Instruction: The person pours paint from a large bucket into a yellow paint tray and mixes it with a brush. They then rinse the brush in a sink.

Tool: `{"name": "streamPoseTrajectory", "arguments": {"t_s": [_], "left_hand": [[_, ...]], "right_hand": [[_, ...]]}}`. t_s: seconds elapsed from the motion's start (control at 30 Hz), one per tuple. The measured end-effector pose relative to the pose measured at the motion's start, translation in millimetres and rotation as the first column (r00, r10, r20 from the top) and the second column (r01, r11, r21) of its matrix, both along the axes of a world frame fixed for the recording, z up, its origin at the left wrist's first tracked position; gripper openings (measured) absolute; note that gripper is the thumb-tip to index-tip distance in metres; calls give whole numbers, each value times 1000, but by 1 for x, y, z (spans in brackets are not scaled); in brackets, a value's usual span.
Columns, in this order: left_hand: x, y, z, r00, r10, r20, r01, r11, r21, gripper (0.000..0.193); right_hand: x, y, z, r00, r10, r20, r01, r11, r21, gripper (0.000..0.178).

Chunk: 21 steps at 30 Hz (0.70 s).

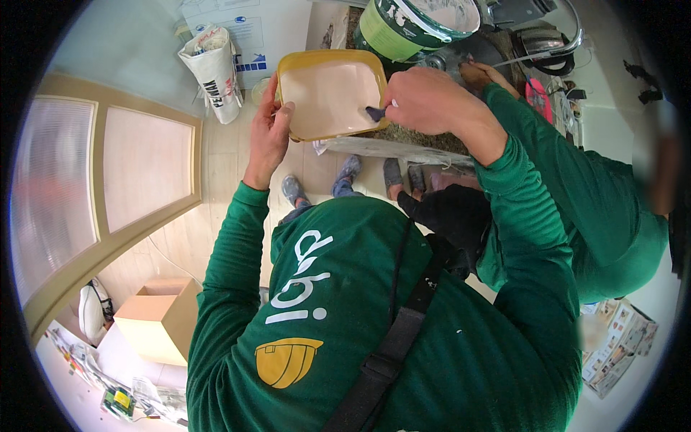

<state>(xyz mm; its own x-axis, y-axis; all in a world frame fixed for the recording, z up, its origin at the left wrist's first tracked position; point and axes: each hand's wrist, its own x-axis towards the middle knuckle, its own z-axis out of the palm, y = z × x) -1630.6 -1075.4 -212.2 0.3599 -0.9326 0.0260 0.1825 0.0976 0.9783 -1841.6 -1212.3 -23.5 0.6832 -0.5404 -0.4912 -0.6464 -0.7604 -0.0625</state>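
Note:
My left hand (270, 133) grips the left side of a yellow plastic tub (338, 135), its thumb over the rim. The tub's inside is coated with pale, pinkish-white paint (324, 90). At its right side my right hand (435, 104) is closed around a small paintbrush (376, 114); most of the handle is hidden by my fingers. The dark brush head is inside the tub, near the lower right corner. Just behind the tub stands a green bucket (399, 32) with whitish paint in it.
A co-worker in a green sleeve (554, 144) stands close on my right, a hand (486, 75) reaching into the sink (461, 57). The stone counter edge (425, 140) lies below my right hand. A white sack (212, 75), a glazed door (147, 158) and a cardboard box (155, 324) are leftward.

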Motion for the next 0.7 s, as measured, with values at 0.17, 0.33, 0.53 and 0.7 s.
{"name": "streamPoseTrajectory", "arguments": {"t_s": [0.17,0.33,0.53,0.7], "left_hand": [[5,-1,-10,1000,2,16,-2,1000,26,73],[4,-1,-6,1000,-14,-27,14,1000,1,73],[2,-4,-5,998,-12,-55,11,1000,-23,72],[8,1,-10,1000,-17,-3,17,1000,7,71]], "right_hand": [[15,-2,-2,992,47,113,-61,991,116,31],[12,-23,0,935,2,355,9,999,-31,25],[12,5,-22,961,35,273,16,983,-184,24],[18,24,2,959,72,274,-26,985,-168,26]]}}
